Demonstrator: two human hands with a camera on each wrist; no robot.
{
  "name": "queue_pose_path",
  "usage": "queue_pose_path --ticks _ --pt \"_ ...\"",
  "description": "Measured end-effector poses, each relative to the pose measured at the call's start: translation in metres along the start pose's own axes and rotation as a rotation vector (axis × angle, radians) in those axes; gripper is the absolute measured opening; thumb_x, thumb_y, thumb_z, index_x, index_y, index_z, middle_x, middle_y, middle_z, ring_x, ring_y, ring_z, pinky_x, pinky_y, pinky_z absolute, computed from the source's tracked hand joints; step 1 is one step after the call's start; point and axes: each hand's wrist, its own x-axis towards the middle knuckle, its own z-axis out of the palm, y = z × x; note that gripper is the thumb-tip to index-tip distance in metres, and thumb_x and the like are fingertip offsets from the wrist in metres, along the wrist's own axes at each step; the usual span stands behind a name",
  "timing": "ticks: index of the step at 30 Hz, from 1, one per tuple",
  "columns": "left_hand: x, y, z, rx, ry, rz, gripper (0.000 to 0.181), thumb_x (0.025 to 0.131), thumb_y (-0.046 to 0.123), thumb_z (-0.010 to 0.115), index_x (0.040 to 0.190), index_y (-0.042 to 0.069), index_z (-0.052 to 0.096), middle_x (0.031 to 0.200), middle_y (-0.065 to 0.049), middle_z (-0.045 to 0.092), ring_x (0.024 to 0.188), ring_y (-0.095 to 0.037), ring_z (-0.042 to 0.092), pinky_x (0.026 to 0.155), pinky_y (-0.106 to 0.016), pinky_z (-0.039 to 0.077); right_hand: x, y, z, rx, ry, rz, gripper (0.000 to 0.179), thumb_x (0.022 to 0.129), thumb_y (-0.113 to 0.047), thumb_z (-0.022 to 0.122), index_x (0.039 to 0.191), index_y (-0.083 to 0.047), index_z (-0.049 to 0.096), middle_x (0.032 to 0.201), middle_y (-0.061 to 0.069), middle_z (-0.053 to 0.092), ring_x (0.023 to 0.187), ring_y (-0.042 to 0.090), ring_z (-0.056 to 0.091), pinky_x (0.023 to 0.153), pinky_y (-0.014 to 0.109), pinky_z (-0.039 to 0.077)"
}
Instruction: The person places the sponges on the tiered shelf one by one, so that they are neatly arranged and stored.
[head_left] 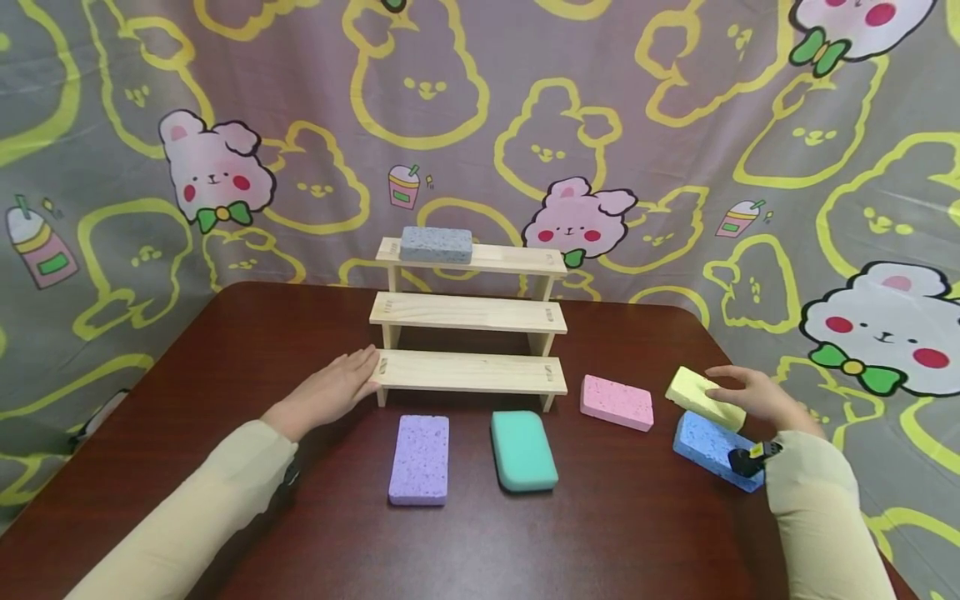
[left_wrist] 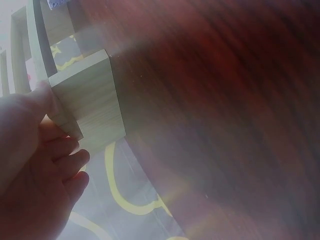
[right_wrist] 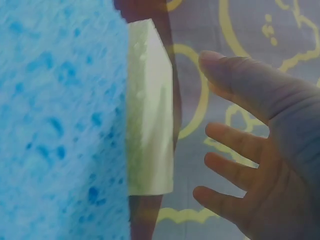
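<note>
My left hand [head_left: 330, 390] touches the left end of the lowest step of a three-tier wooden shelf [head_left: 468, 371]. In the left wrist view its thumb and fingers [left_wrist: 72, 162] lie against the end of the board. Over at the right, my right hand [head_left: 765, 400] hovers by a yellow sponge [head_left: 705, 398]. The right wrist view shows a gap between its spread fingers [right_wrist: 232, 142] and that sponge [right_wrist: 155, 115]. Nearest the right wrist lies a blue sponge [head_left: 708, 446], partly hidden by the wrist camera. A grey sponge [head_left: 437, 244] sits on the top step, toward the left.
In front of the shelf lie a purple sponge [head_left: 420, 460] and a smooth teal block [head_left: 523, 450]. A pink sponge [head_left: 617, 402] is right of the shelf. All rest on a dark brown table [head_left: 315, 517], with a patterned curtain [head_left: 300, 75] behind.
</note>
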Motion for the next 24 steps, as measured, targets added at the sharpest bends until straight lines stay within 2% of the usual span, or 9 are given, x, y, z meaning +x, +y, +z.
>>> queue_pose_path --ticks 8,12,19,24 --pt "0.0 0.0 0.0 0.004 -0.002 0.0 0.051 0.095 0.018 0.051 0.13 -0.016 0.039 0.135 -0.031 0.037 0.126 -0.039 0.034 0.104 -0.049 0.028 0.001 0.014 0.009 -0.013 -0.02 -0.017 0.052 0.084 -0.023 0.067 0.119 0.013 0.051 0.119 0.037 0.045 0.105 0.048 0.042 0.083 0.059 0.039" --pt "0.0 0.0 0.0 0.001 -0.001 0.001 0.051 0.095 0.018 0.051 0.13 -0.016 0.039 0.134 -0.031 0.037 0.126 -0.04 0.035 0.104 -0.05 0.028 0.0 0.016 0.012 -0.031 -0.034 0.015 0.052 0.083 -0.024 0.069 0.118 0.011 0.052 0.118 0.038 0.045 0.102 0.048 0.043 0.081 0.059 0.04" --pt "0.0 0.001 0.0 -0.004 0.002 0.004 0.051 0.094 0.018 0.051 0.13 -0.016 0.038 0.134 -0.032 0.037 0.126 -0.039 0.034 0.104 -0.05 0.027 -0.001 0.018 0.015 -0.033 -0.039 0.024 0.054 0.079 -0.023 0.071 0.119 0.008 0.05 0.109 0.033 0.049 0.088 0.038 0.047 0.07 0.042 0.041" --pt "0.0 0.001 -0.001 -0.003 -0.007 -0.004 0.051 0.095 0.018 0.051 0.131 -0.016 0.038 0.135 -0.031 0.037 0.126 -0.04 0.034 0.104 -0.05 0.027 0.001 0.022 0.016 -0.04 -0.042 0.026 0.056 0.078 -0.023 0.073 0.119 0.006 0.049 0.106 0.03 0.05 0.086 0.036 0.046 0.068 0.039 0.04"
